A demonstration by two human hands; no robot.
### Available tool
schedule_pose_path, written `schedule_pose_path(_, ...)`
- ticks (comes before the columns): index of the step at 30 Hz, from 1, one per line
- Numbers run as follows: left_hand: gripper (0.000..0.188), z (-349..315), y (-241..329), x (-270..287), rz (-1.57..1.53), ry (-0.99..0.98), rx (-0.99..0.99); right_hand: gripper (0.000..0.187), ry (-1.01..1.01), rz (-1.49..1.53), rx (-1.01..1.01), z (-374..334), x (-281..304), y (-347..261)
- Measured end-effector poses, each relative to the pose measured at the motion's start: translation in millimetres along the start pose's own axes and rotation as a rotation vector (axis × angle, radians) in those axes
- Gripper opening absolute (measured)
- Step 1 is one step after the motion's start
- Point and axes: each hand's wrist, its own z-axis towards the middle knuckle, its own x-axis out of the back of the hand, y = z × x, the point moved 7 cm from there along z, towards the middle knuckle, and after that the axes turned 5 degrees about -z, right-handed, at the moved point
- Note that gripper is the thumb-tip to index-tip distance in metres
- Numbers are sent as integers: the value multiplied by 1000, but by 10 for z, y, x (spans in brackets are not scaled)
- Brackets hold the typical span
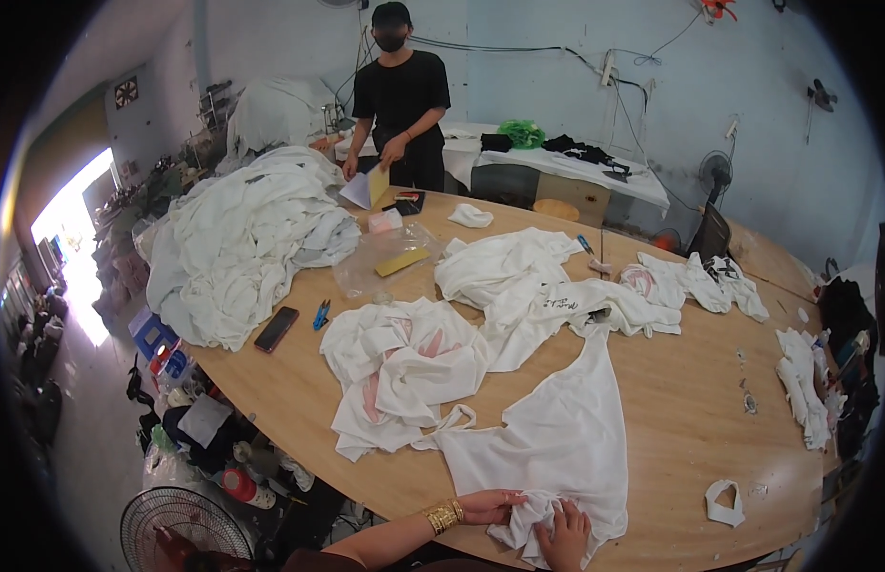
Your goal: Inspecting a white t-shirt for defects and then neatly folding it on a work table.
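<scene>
A white cloth garment (pixel 566 419) with narrow straps lies spread at the table's near edge, its lower part bunched into folds. My left hand (pixel 492 506), below gold bangles (pixel 443 516), is closed on the bunched edge between thumb and fingers. On the same folds, just to the right, rests my right hand (pixel 565 540), fingers apart and pressed on the cloth. Its thumb side touches the gathered part. Left of this garment sits a crumpled white garment pile (pixel 404 367) with pink patches. Further white garments (pixel 519 276), one with dark lettering, lie beyond.
A large white cloth heap (pixel 252 238) covers the far left of the wooden table (pixel 690 410). Nearby lie a phone (pixel 277 329) and blue-handled snips (pixel 321 316). A person in black (pixel 401 95) stands across, holding papers. A floor fan (pixel 185 534) stands at lower left.
</scene>
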Motion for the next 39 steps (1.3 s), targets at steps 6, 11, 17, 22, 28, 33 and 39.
schedule_pose_path(6, 22, -54, 33, -93, 34, 24, 16, 52, 21, -11, -9, -17, -14, 16)
schedule_pose_path(11, 25, -15, 4, 28, -11, 6, -2, 50, 26, -15, 9, -4, -13, 11)
schedule_pose_path(17, 25, -7, -4, 23, 11, 9, -9, 50, -7, 4, -15, -29, -17, 24)
schedule_pose_path(22, 23, -20, 11, 0, 18, 9, -13, 49, -4, -11, -20, -26, -38, 26)
schedule_pose_path(28, 23, 18, 15, 95, 19, 5, -12, 48, -12, 2, -35, -7, -47, 33)
schedule_pose_path(33, 23, 17, -3, 98, 6, 21, -8, 47, -4, 8, -16, -13, -35, 29)
schedule_pose_path(39, 25, 1, 15, -9, 7, 2, -16, 50, -7, 27, -45, -19, -9, 36)
